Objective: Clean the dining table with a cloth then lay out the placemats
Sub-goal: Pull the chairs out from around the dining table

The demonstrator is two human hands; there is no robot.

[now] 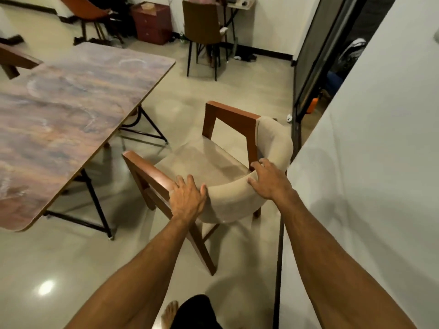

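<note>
Beside table (71,110) | both arms outstretched | left hand (187,200), right hand (269,180) gripping chair (228,200) back

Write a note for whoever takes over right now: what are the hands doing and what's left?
Left hand: gripping the chair where its backrest meets the wooden armrest.
Right hand: gripping the top of the padded backrest.
The chair stands on the floor, apart from the table, near the white wall on the right.
The tabletop is bare, with pale swirl marks on it; whether it has been wiped I cannot tell.
No cloth or placemats are in view.
Left: fetch the cloth and wipe if needed, then lay out the placemats.
</note>
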